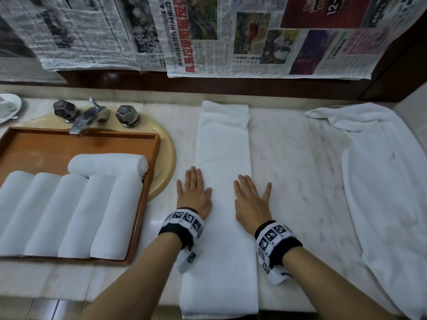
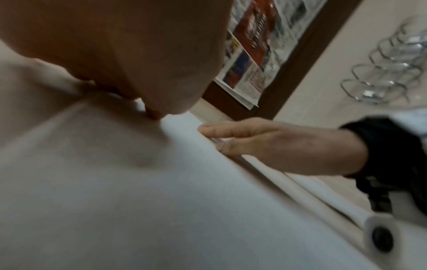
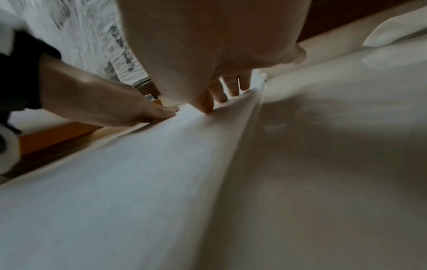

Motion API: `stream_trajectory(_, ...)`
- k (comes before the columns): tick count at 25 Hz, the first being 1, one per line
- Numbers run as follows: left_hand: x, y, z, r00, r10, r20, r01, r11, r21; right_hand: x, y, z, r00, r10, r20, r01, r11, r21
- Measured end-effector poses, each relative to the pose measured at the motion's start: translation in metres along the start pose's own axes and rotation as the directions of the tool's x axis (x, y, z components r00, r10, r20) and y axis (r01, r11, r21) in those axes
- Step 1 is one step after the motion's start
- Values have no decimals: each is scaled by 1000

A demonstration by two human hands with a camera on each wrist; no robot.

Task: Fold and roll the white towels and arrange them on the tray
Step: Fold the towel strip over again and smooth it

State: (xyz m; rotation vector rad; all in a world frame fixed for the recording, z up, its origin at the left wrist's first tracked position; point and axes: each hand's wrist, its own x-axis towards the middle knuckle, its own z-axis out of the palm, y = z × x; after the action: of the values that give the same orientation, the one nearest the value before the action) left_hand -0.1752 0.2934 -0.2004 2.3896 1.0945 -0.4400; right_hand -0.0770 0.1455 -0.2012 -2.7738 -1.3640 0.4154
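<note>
Showing matt white terry cloth on folded towel [image 1: 223, 172], polished veined marble on counter [image 1: 300, 158], semi-gloss orange-brown wood on tray [image 1: 138, 204], dull grey metal on faucet [image 1: 85, 116], crinkled paper on newspapers [image 1: 231, 35].

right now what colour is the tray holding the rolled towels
Orange-brown wood; the tray shows best in the head view.

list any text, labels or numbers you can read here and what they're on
"12-": white figures on the dark red advert of the right newspaper sheet, cut off by the frame edge.
Red Chinese headline on that same sheet: large, but not surely readable.
Left newspaper sheet: print too small to read.
Wristbands: black-and-white square markers, no words.
Folded towel, tray: no text.
</note>
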Motion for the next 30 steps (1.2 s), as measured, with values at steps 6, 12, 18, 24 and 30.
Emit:
stream_trajectory(6,33,5,-16,999,50,8,-51,987,149,33,-2,-10,980,29,195,-31,1000,6)
stream_trajectory(12,97,24,-58,1000,13,29,-18,982,190,113,9,-38,958,76,278,-80,997,2)
stream_trajectory(18,9,4,-14,932,351,90,-362,916,173,20,0,-11,969,-40,246,43,999,-8)
stream_trajectory(24,-39,-9,1,978,209,8,-209,975,77,-34,-10,-6,967,109,230,-123,991,46)
stream_trajectory(30,-83,-59,21,994,88,58,-92,992,84,-90,0,19,873,392,290,-437,893,107)
